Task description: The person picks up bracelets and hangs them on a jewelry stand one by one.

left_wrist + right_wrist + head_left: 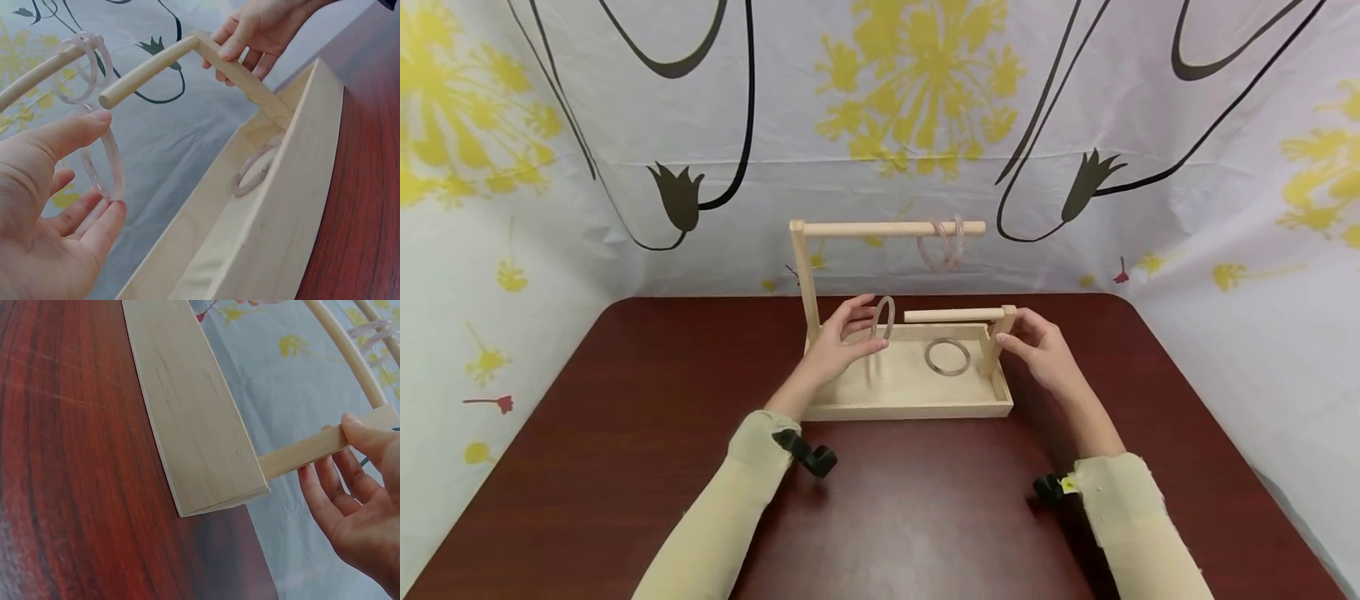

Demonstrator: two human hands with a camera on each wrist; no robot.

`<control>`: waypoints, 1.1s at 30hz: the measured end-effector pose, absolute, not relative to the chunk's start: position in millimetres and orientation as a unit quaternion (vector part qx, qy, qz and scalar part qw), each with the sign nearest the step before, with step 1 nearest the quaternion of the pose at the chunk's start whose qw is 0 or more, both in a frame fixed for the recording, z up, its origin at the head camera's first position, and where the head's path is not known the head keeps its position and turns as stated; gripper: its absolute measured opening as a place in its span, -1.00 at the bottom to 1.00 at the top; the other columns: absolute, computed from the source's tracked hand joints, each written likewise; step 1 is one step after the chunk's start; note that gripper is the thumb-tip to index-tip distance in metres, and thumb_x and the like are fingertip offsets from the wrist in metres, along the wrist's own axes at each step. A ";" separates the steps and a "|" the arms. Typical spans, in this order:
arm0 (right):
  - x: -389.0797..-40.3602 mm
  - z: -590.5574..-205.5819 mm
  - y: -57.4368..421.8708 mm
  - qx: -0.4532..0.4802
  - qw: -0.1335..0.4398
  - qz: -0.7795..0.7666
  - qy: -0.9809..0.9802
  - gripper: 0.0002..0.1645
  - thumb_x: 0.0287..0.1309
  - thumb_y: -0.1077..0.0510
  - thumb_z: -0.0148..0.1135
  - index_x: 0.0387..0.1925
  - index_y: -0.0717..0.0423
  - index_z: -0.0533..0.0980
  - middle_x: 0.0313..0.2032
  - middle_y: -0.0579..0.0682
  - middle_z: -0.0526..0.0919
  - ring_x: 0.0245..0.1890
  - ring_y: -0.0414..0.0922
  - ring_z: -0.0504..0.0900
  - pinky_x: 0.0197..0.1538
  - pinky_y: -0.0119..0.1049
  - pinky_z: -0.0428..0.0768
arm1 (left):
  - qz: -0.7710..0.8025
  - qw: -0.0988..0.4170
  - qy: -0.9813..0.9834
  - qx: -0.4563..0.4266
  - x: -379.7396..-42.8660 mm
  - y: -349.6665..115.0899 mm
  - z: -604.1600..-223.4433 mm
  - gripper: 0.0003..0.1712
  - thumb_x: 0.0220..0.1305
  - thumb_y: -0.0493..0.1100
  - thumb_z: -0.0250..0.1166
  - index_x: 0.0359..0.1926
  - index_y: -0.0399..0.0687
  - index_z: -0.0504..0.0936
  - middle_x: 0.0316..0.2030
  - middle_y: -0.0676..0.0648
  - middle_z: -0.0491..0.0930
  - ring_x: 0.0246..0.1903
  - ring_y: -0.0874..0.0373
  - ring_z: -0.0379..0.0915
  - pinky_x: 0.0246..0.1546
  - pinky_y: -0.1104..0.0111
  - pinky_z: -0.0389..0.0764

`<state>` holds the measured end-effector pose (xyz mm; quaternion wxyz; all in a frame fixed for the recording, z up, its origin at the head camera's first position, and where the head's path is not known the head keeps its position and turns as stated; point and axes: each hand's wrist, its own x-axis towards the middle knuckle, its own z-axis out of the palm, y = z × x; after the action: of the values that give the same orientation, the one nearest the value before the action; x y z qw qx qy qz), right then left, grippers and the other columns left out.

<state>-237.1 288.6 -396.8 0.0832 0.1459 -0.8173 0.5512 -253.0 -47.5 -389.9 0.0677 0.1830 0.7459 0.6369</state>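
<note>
My left hand (838, 346) pinches a translucent pinkish bangle (105, 156) between thumb and fingertips, held upright. The bangle is just left of the free end of the lower wooden bar (951, 316). With thumb and fingers, my right hand (1036, 348) grips the short wooden post (312, 450) that carries this bar. Two more pale bangles (957, 242) hang near the free end of the taller wooden bar (880, 227) behind. Another bangle (929, 363) lies flat inside the wooden tray (910, 412) at the stand's base.
The stand's tall post (807, 283) rises at the tray's left end. Under everything is a dark red-brown wooden table (925, 500). Behind it hangs a white cloth (820, 183) printed with yellow and dark flowers.
</note>
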 end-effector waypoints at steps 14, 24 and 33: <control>-238.3 -395.0 288.1 0.141 0.082 0.530 -0.832 -0.69 0.29 0.28 0.27 0.03 0.33 0.52 -0.14 0.11 0.68 -0.24 -0.40 0.62 -0.14 -0.55 0.57 | 0.672 0.067 0.708 0.207 -251.6 -22.9 -381.6 -0.16 0.24 -0.35 0.37 0.48 -0.05 0.23 0.33 -0.22 0.35 0.36 -0.15 0.32 0.31 0.11 0.48; -236.7 -395.1 288.4 0.138 0.076 0.539 -0.828 -0.65 0.30 0.24 0.27 0.05 0.34 0.50 -0.15 -0.07 0.67 -0.22 -0.39 0.62 -0.14 -0.54 0.57 | 0.666 0.074 0.712 0.210 -251.6 -7.3 -380.4 -0.15 0.22 -0.34 0.39 0.48 -0.08 0.24 0.34 -0.19 0.36 0.35 -0.09 0.34 0.31 0.17 0.47; -235.8 -395.5 287.9 0.138 0.081 0.537 -0.828 -0.64 0.30 0.23 0.28 0.05 0.35 0.50 -0.15 -0.07 0.69 -0.23 -0.38 0.63 -0.13 -0.54 0.57 | 0.672 0.074 0.705 0.212 -252.6 0.9 -382.7 -0.15 0.20 -0.37 0.40 0.46 -0.04 0.26 0.34 -0.21 0.36 0.35 -0.11 0.34 0.32 0.21 0.47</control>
<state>-235.8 287.9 -395.5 0.0809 0.1377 -0.8283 0.5371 -252.6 0.9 -382.7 0.0743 0.2121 0.7053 0.6723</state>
